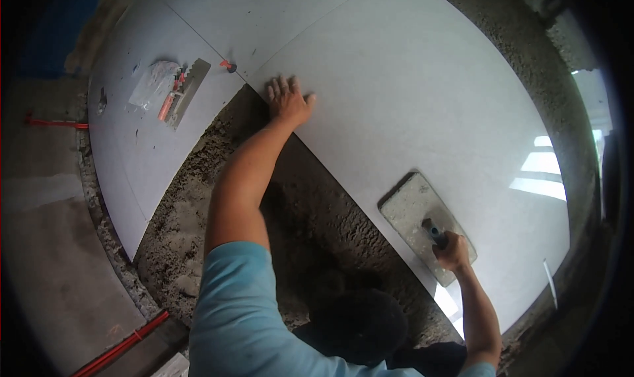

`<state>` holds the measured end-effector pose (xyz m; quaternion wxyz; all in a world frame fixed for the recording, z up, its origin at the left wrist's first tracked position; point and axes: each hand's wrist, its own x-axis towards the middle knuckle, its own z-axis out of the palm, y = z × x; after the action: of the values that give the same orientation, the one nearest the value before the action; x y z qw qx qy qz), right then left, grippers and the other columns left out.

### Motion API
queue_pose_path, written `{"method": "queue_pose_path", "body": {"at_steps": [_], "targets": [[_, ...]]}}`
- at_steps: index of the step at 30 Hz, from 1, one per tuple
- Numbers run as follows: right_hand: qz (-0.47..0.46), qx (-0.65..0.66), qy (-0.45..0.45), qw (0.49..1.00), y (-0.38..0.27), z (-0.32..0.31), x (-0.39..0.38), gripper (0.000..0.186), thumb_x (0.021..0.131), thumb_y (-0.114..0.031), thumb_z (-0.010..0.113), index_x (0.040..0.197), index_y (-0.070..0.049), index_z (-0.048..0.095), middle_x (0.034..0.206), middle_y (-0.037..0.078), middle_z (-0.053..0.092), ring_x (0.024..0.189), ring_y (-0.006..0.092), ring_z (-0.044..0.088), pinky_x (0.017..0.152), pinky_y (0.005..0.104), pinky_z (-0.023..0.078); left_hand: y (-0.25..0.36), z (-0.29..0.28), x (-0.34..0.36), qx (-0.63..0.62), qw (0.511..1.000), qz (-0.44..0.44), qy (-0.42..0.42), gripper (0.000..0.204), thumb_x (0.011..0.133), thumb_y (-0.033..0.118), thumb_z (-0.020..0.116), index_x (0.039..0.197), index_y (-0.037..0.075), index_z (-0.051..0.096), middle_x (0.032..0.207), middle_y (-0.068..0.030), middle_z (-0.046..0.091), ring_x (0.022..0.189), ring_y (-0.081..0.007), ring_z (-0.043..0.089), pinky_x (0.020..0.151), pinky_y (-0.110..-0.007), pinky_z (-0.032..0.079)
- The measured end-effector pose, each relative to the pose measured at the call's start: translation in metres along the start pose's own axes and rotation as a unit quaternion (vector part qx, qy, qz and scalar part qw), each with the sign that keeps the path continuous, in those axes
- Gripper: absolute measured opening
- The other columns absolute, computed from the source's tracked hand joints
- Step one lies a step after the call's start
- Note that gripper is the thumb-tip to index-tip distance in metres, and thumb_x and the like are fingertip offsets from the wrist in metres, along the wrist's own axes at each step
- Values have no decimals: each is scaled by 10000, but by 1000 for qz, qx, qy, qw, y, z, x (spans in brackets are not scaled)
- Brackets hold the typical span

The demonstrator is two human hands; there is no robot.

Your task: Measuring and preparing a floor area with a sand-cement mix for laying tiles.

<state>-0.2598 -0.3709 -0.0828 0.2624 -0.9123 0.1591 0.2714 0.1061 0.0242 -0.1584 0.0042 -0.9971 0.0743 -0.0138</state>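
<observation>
My left hand (pixel 288 101) lies flat with fingers spread on a large pale floor tile (pixel 396 93), close to its corner and edge. In my right hand (pixel 454 251) is the dark handle of a grey rectangular float (pixel 426 212), its plate resting flat on the same tile near the long edge. Just beyond my left hand, a small red and black tile leveller (pixel 229 67) sits at the joint between tiles. The fingers of my right hand wrap round the handle and are partly hidden.
On the neighbouring tile (pixel 119 159) at left lie a notched trowel (pixel 188 93) with a red handle and a clear plastic bag (pixel 153 86). Rough mortar (pixel 178 225) fills the gap between the tiles. Red conduits (pixel 125 344) run at lower left. A thin white strip (pixel 550 283) lies at right.
</observation>
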Motion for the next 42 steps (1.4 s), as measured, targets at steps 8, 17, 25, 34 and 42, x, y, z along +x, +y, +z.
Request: {"method": "queue_pose_path", "body": {"at_steps": [8, 17, 25, 34, 42], "targets": [[-93, 190, 164, 964, -54, -48, -9, 120, 781, -24, 620, 877, 48, 607, 706, 144, 666, 642, 187, 654, 594, 322, 509, -37, 15, 54, -20, 997, -70, -39, 825, 905, 616, 437, 1535, 124, 230, 1590, -211, 159, 1477, -377, 121, 1176, -568, 95], [-12, -40, 2, 999, -106, 14, 105, 211, 744, -204, 596, 861, -44, 669, 835, 236, 672, 841, 408, 654, 738, 481, 513, -35, 36, 58, -54, 994, -96, 16, 891, 872, 645, 470, 1498, 43, 267, 1570, -216, 208, 1473, -355, 135, 1182, -564, 63], [-193, 229, 124, 946, -145, -22, 67, 59, 808, -31, 607, 856, -7, 582, 668, 182, 633, 604, 307, 663, 546, 365, 521, -50, 40, 63, -13, 992, -92, 84, 871, 858, 655, 470, 1499, 91, 297, 1549, -250, 226, 1455, -411, 147, 1165, -585, 68], [16, -158, -115, 981, -147, -8, 96, 150, 863, -148, 538, 943, -35, 594, 711, 128, 633, 571, 285, 590, 548, 413, 491, -48, 64, 55, -6, 994, -96, 57, 884, 844, 699, 447, 1511, 138, 301, 1557, -239, 223, 1452, -440, 149, 1163, -595, 54], [-62, -47, -42, 996, -64, 23, 56, 117, 883, -145, 548, 820, -64, 603, 575, 71, 576, 457, 166, 516, 405, 327, 428, -40, 68, 68, 3, 991, -123, 46, 918, 856, 725, 399, 1532, 125, 241, 1569, -215, 200, 1464, -409, 115, 1169, -572, 63]]}}
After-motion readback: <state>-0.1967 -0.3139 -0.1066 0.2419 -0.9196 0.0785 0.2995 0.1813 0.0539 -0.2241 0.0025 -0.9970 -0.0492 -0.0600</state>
